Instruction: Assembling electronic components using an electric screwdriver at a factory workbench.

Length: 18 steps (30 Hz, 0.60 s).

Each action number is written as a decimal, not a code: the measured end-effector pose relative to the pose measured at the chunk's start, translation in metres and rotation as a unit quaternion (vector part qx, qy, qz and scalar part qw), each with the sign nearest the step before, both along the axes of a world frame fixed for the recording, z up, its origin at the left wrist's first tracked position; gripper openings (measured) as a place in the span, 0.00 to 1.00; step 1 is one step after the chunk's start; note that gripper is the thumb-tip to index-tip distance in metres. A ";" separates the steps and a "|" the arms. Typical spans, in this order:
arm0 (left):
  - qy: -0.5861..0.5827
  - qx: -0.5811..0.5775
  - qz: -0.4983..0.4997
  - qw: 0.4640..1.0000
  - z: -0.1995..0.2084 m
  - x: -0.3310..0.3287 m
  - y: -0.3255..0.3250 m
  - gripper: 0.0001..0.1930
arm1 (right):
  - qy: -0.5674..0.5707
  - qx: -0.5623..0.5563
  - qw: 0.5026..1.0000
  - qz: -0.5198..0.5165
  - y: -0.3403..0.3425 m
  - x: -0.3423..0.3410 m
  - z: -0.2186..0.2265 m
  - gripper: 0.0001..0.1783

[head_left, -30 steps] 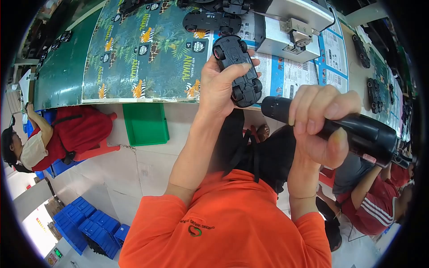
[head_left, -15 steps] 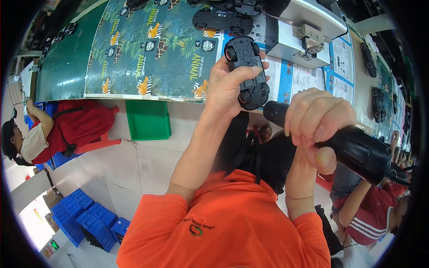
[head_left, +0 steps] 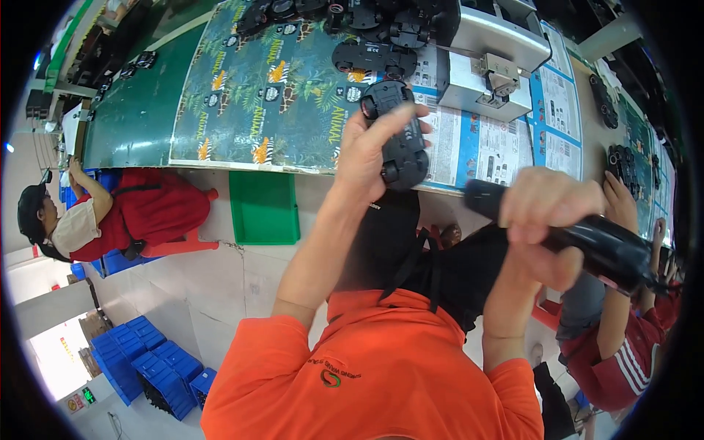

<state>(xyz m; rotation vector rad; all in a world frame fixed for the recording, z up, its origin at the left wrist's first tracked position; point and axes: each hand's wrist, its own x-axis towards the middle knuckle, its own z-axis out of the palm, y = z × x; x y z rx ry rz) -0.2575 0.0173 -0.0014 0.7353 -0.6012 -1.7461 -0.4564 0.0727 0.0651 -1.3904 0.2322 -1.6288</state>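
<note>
My left hand is closed round a black toy car, its underside turned up and my thumb lying across it. The car is over the table's near edge. In my right hand, somewhat blurred, is a black corded electric screwdriver. Its dark nose points left toward the car, a gap apart from it. Another black toy car lies underside up on the table just beyond my left hand, and more dark toy cars are heaped behind it.
A metal box-shaped device stands on the table at the right of the cars. Printed sheets cover the tabletop. Below the edge is a green tray. One person sits at left, another at right. Blue bins stand lower left.
My right hand has moved the screwdriver right, away from the car. The car is slightly lower. The whole view has shifted, and the co-worker's arm at right now reaches toward the table.
</note>
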 end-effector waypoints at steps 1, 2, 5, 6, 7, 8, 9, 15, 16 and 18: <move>-0.072 -0.043 0.018 0.996 0.006 0.009 -0.002 0.28 | 0.028 -0.030 0.999 -0.022 0.003 -0.013 0.002 0.19; -0.234 -0.179 0.016 0.955 0.007 0.019 -0.010 0.32 | 0.045 -0.026 0.997 -0.060 0.009 -0.025 0.005 0.19; -0.584 -0.407 0.023 0.701 0.025 0.057 -0.033 0.48 | 0.068 -0.012 0.991 -0.115 0.007 -0.053 -0.003 0.16; -0.660 -0.481 -0.005 0.577 0.020 0.069 -0.044 0.48 | 0.065 0.002 0.990 -0.126 0.007 -0.058 -0.006 0.15; -0.717 -0.542 -0.035 0.438 0.014 0.081 -0.052 0.49 | 0.062 0.017 0.988 -0.139 0.006 -0.064 -0.008 0.13; -0.758 -0.520 -0.106 0.379 0.012 0.096 -0.055 0.52 | 0.055 0.013 0.989 -0.138 0.007 -0.069 -0.010 0.13; -0.763 -0.519 -0.106 0.371 0.015 0.117 -0.058 0.52 | 0.060 0.022 0.986 -0.153 0.007 -0.073 -0.013 0.13; -0.872 -0.456 -0.026 0.174 0.051 0.219 -0.046 0.55 | 0.078 0.064 0.980 -0.173 0.010 -0.108 -0.022 0.10; -0.852 -0.465 -0.014 0.242 0.053 0.208 -0.038 0.54 | 0.077 0.077 0.978 -0.178 0.008 -0.116 -0.027 0.10; -0.781 -0.512 -0.004 0.358 0.050 0.172 -0.023 0.49 | 0.071 0.095 0.975 -0.187 0.007 -0.130 -0.035 0.10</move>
